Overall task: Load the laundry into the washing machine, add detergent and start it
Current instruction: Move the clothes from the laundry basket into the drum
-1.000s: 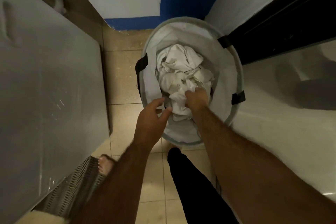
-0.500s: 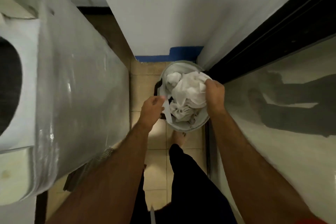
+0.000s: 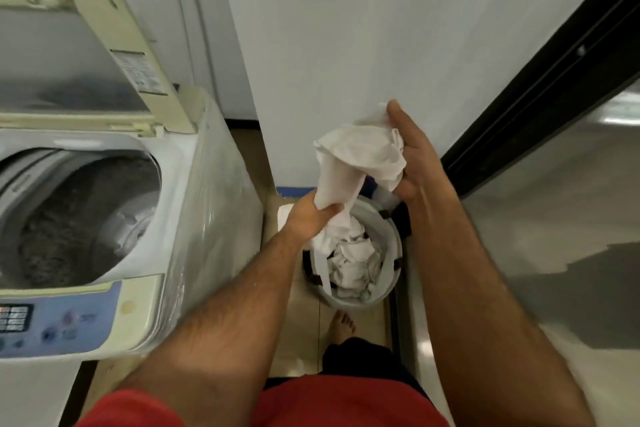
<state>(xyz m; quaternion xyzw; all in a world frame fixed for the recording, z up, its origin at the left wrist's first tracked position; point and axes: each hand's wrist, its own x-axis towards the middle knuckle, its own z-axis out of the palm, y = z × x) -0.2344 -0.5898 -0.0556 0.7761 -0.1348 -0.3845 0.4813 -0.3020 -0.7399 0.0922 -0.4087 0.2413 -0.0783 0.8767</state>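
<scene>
A white garment (image 3: 363, 156) is gripped by the left hand (image 3: 311, 218) and right hand (image 3: 412, 156) above the still-full basket (image 3: 389, 274); the open washing machine (image 3: 166, 218) is barely loaded, detergent and start pending.

washing machine (image 3: 104, 218) cut off left — control panel (image 3: 52, 319) labels blurred

One head-worn wide-angle view looks steeply down from above, close over both forearms, taking in the washer (image 3: 104, 218) at left and the basket (image 3: 391, 253) on the floor below.
</scene>
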